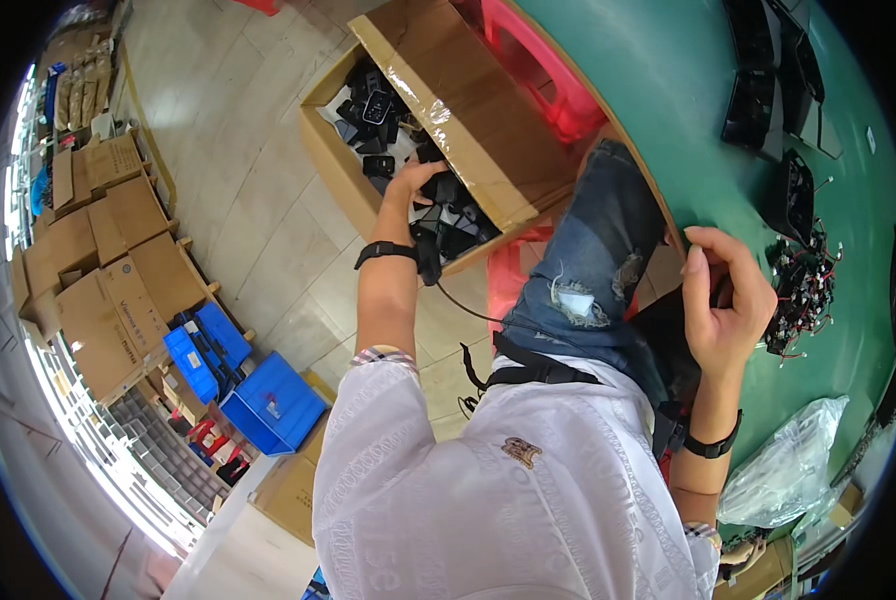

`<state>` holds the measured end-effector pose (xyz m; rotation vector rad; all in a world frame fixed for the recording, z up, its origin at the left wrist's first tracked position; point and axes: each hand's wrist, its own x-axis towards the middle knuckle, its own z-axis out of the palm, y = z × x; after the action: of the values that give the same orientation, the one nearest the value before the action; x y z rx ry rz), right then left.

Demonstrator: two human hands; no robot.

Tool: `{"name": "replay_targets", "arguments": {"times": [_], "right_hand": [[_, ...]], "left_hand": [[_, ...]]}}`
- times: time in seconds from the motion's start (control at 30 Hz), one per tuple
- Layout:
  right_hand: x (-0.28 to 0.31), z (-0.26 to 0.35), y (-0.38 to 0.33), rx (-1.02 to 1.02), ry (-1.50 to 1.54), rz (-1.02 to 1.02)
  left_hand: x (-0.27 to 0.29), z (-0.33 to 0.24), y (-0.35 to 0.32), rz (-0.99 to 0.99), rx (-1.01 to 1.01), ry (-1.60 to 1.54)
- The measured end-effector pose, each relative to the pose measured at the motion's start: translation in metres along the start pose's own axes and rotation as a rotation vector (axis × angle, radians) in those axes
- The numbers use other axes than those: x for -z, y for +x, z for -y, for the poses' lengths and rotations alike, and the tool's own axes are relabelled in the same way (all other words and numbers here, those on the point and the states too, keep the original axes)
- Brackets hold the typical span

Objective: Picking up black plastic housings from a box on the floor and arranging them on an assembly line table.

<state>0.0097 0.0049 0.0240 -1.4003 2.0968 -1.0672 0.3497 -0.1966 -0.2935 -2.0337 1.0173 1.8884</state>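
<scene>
The left hand (420, 182) reaches into the open cardboard box (333, 165) at upper centre, in among a jumble of black parts (376, 106); its fingertips are partly lost among them, so I cannot tell whether they are clamped on one. The right hand (733, 310), at centre right by the edge of the green table (618, 45), is loosely curled, thumb and forefinger close together with nothing seen between; whether the palm hides anything, I cannot tell. As for progress, the box holds plenty of loose parts, so sorting through them looks far from over. Several black cases (753, 112) lie at upper right, another case (792, 195) sits below them, beside a tangle of wires (803, 290); whether any are finished is unclear. A clear plastic bag (788, 465) lies at lower right.
</scene>
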Motion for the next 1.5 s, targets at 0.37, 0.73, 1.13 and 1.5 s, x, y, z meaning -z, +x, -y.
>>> {"name": "replay_targets", "arguments": {"times": [0.37, 0.73, 1.13, 1.5], "right_hand": [[-0.002, -0.004, 0.002, -0.005, 0.017, -0.01], [-0.006, -0.012, 0.002, -0.011, -0.033, -0.002], [-0.004, -0.008, -0.003, 0.062, 0.078, 0.062], [0.002, 0.0, -0.002, 0.04, 0.113, 0.127]], "left_hand": [[-0.021, 0.02, 0.064, -0.49, -0.087, 0.036], [-0.053, -0.037, 0.08, -0.406, 0.354, 0.323], [-0.039, 0.006, 0.028, -0.605, -0.103, 0.193], [-0.036, 0.019, 0.042, -0.611, -0.051, 0.22]]}}
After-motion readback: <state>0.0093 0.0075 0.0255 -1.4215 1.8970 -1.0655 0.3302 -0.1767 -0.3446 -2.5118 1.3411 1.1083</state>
